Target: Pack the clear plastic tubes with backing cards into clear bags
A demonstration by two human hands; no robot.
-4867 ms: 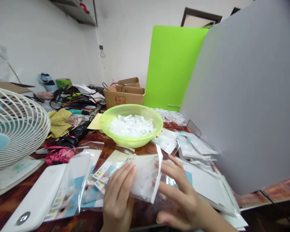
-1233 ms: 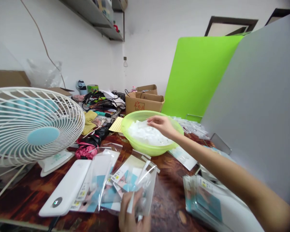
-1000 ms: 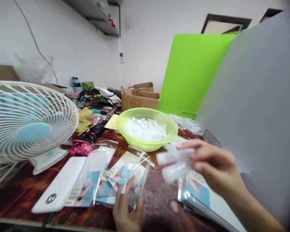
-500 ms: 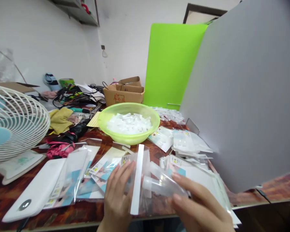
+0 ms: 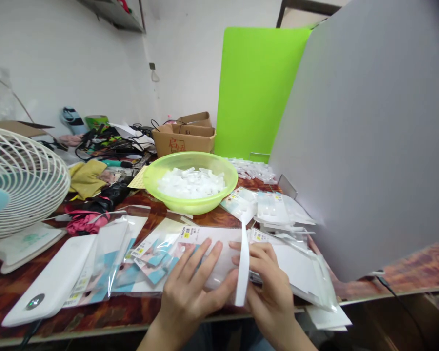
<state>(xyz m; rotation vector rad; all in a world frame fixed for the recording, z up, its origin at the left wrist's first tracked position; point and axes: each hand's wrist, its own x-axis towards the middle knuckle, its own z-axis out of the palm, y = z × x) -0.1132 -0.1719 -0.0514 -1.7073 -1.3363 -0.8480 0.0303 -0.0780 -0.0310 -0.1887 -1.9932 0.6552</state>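
Observation:
A clear plastic bag with a printed card inside lies in front of me at the table's near edge. A white strip runs along the bag's right end and stands up between my hands. My left hand has its fingers across the card side and its thumb close to the strip, holding the bag. On the other side, my right hand grips the bag's end behind the strip, fingers bent. The small clear tubes are largely hidden by the hands and card.
A yellow-green basin of small white pieces stands behind my hands. Bagged cards and a white power bank lie left, near a fan. More bagged cards lie right, beside a tall grey panel.
The bag has turned and lowered, so its printed card now faces up. My right hand has moved left from the tubes to the strip end. My left hand has shifted onto the card.

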